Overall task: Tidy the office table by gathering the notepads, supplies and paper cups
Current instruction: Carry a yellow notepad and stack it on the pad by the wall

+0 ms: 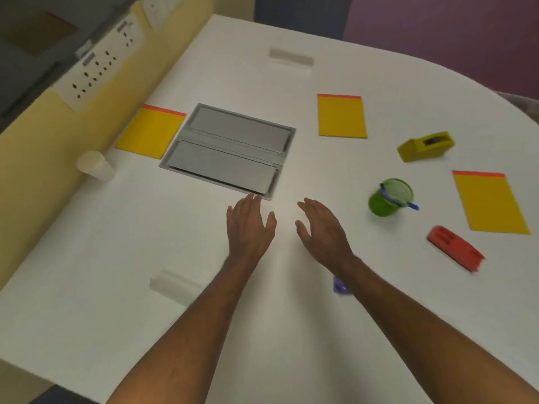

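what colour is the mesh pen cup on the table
Green, the mesh pen cup shows clearly in the head view, right of the hands.

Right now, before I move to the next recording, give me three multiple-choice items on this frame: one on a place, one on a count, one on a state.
1. Where does the paper cup stand?
A. by the yellow partition, near the left notepad
B. inside the green pen holder
C. on the red stapler

2. How many yellow notepads lie on the table?
A. one
B. three
C. five

3. What are the two hands doing?
A. both open, holding nothing
B. lifting a notepad together
C. gripping the tape dispenser

Answers:
1 A: the cup sits at the table's left edge beside the partition.
2 B: pads at left, centre and right.
3 A: left hand and right hand hover with fingers spread over bare table.
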### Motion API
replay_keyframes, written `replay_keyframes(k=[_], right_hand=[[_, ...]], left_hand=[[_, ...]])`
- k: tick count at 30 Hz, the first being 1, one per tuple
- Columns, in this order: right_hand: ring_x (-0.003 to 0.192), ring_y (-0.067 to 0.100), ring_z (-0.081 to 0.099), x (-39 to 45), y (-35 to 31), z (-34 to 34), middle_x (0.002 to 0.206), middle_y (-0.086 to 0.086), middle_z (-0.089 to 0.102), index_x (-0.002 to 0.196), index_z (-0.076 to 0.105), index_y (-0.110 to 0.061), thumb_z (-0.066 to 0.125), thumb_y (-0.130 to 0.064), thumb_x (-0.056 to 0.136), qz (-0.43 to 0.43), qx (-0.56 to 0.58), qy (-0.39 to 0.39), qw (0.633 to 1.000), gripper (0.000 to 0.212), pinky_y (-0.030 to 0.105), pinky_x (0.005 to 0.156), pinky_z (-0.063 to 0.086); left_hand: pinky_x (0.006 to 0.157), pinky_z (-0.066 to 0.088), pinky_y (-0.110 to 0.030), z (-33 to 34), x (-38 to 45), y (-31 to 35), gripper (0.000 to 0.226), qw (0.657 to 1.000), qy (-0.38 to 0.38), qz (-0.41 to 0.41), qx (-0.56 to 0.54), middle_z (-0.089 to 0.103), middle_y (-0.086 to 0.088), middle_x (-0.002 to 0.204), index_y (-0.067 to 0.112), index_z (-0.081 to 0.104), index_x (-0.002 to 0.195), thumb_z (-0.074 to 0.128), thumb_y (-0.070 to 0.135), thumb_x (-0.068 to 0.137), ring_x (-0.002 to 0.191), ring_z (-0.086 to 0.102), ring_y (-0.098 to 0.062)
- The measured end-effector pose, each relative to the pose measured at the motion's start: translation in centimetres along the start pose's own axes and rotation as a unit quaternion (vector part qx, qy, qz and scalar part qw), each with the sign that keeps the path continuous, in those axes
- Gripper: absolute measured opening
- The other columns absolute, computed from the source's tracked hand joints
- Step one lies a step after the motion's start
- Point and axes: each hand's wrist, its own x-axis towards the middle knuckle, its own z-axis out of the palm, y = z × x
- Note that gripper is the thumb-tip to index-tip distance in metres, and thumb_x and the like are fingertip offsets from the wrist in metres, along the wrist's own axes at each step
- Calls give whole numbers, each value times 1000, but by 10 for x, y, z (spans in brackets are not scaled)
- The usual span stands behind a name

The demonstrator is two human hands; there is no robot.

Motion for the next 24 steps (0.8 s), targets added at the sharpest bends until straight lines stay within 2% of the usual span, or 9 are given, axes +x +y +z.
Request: replay_keyframes(k=[4,9,14,18,24], right_hand=[[142,25,45,-71,41,-38,151,6,52,143,55,-13,58,-31,99,9,6,22,1000,48,38,119,34],[142,26,46,-155,113,-93,150,6,53,142,55,-15,60,-37,97,22,-6,27,999,50,40,116,35],[141,27,47,-225,194,-147,149,7,54,143,54,-16,58,-42,96,24,-34,15,999,54,42,115,37],[141,26,46,-263,252,-182,150,6,53,143,53,-16,57,-42,97,32,-41,5,999,54,44,114,39],[140,26,46,-290,317,-218,148,6,54,143,52,-15,56,-42,98,51,-52,12,997,53,44,114,38]], left_hand=[[123,20,-50,19,-65,60,57,999,-21,35,33,46,-4,154,16,47,147,48,46,98,145,38,-21],[122,20,-47,49,-150,138,57,997,-34,33,63,44,-1,155,17,45,147,48,47,98,145,37,-19],[114,32,-49,81,-222,224,50,996,-36,26,83,55,-1,142,18,53,136,48,47,95,134,49,-24],[119,26,-46,105,-254,281,57,996,-27,20,82,51,-2,148,16,51,142,52,47,95,141,42,-21],[115,33,-46,125,-266,332,59,994,-26,47,95,51,-4,150,14,50,144,48,48,96,139,44,-21]])
